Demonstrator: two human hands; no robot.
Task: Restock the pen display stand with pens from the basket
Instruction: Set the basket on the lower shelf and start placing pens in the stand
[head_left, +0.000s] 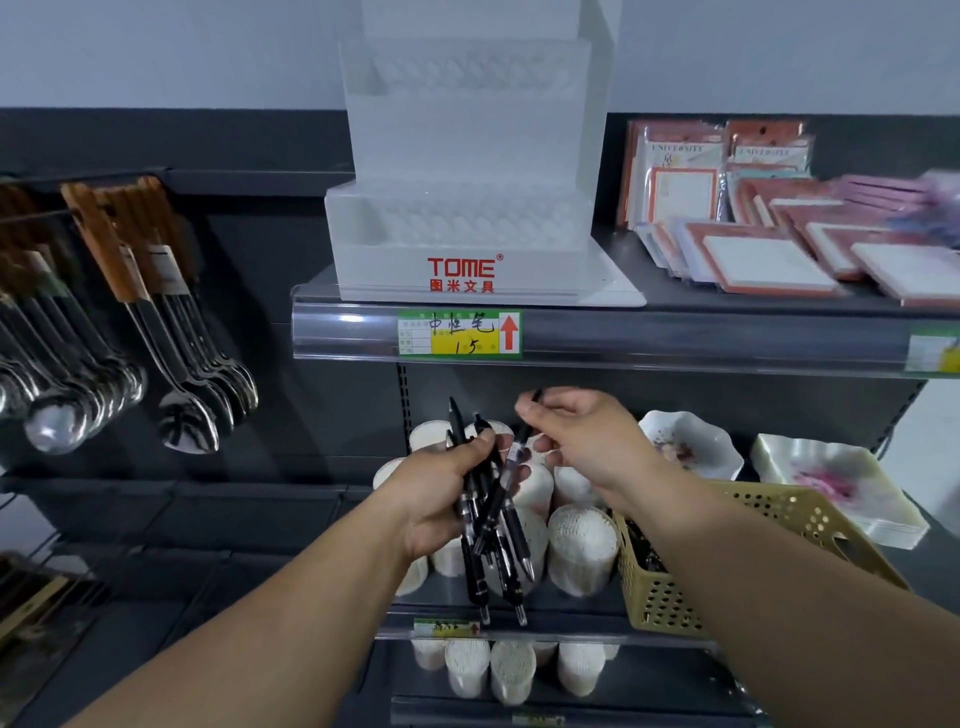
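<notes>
While the left hand (441, 499) grips a bundle of black retractable pens (485, 556) with fingers and thumb curled round the barrels, the right hand (592, 441) pinches a single black pen with a clear barrel section (516, 451) between thumb and fingers. The bundle is held roughly upright, push-button ends up, and its tips project below the hand. The single pen is tilted. Its upper end shows above the right fingers, and its lower part crosses the bundle and touches it. Both hands are in front of the lower shelf level.

The white translucent tiered plastic pen display stand (467, 223), marked "TOME" in red, stands on the dark upper shelf (623, 249). It is above both hands and well apart from them. A green and yellow price label (460, 335) sits in the clear shelf-edge strip directly beneath the stand.

The yellow perforated plastic basket (789, 519) rests on the lower shelf at the right, under the right forearm. Dark pens (644, 556) show inside it against its left wall.

White cylindrical packs (582, 545) stand on the lower shelf behind the hands, just beside the basket. White flower-patterned dishes (691, 441) lie behind the basket. Red-bordered packaged notepads (769, 260) lie on the upper shelf, to the right of the stand. Metal spoons with brown card headers (182, 405) hang from hooks at the left.
</notes>
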